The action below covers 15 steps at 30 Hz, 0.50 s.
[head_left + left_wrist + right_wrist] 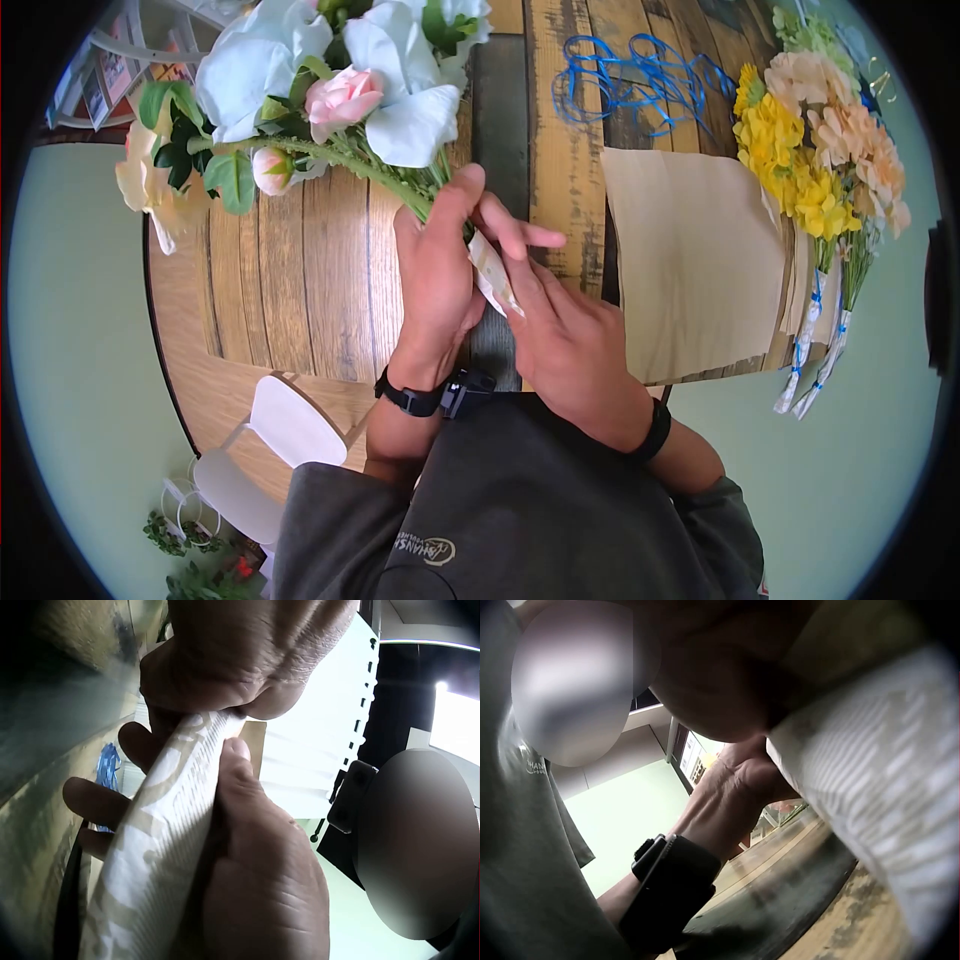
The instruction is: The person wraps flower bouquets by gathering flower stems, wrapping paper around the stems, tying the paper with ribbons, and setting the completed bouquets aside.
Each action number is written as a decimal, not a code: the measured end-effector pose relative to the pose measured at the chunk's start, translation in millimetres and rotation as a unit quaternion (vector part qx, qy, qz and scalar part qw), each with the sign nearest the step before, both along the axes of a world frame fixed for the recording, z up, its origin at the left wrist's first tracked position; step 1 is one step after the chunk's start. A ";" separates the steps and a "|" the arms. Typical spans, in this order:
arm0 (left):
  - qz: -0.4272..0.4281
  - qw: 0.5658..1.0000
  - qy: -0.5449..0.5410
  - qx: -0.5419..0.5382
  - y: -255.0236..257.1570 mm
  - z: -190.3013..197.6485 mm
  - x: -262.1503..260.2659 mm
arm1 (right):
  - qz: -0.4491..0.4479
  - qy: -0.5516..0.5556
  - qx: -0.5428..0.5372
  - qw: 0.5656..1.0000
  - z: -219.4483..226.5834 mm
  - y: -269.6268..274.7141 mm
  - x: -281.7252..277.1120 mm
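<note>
A bouquet of artificial flowers, with pale blue blooms [415,120], a pink rose [343,100] and green stems, lies across both hands in the head view. Patterned whitish paper [490,272] wraps its stem end; up close in the left wrist view the paper wrap [161,832] forms a long, smooth handle. My left hand [437,285] holds the stems just below the flowers, thumb along the top. Lower down, my right hand [572,345] grips the wrapped part, fingers over the paper. In the right wrist view the wrap [877,772] fills the right side.
Tangled blue ribbon [640,80] lies at the back of the wooden table [300,270]. Sheets of brown paper [700,260] are to the right, beside yellow flowers [790,160] and peach flowers [860,140] with wrapped stems. White chairs [290,420] stand at lower left.
</note>
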<state>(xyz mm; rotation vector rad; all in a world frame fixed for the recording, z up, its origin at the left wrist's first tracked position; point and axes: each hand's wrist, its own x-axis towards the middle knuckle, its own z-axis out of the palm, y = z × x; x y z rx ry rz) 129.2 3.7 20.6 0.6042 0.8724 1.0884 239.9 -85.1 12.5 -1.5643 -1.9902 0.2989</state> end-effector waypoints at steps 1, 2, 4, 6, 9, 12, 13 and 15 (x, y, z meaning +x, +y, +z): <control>-0.004 1.000 0.001 -0.002 0.0 -2.4 1.0 | -0.004 0.001 -0.002 1.000 -0.2 0.2 -1.8; 0.013 1.000 -0.026 0.001 0.9 -6.0 2.2 | -0.010 -0.023 0.003 1.000 -0.6 1.2 -3.8; 0.046 0.996 -0.072 -0.035 1.3 -4.2 6.5 | -0.022 -0.047 0.002 0.999 -0.1 3.1 -6.5; 0.052 0.995 -0.074 -0.030 2.4 -3.6 6.2 | -0.021 -0.042 0.022 0.999 6.3 5.0 -6.4; 0.078 0.994 -0.074 -0.017 6.4 -2.6 3.8 | -0.004 0.065 -0.061 0.996 23.3 0.4 1.0; 0.097 0.994 -0.057 0.001 6.7 4.5 1.1 | 0.003 0.086 -0.150 0.985 27.9 -8.8 19.8; 0.096 0.994 -0.059 -0.001 7.6 5.6 1.3 | -0.009 0.074 -0.221 0.972 29.0 -10.6 23.1; 0.095 0.991 -0.091 -0.013 11.4 7.2 -1.1 | -0.020 0.040 -0.204 0.978 24.8 -13.7 19.4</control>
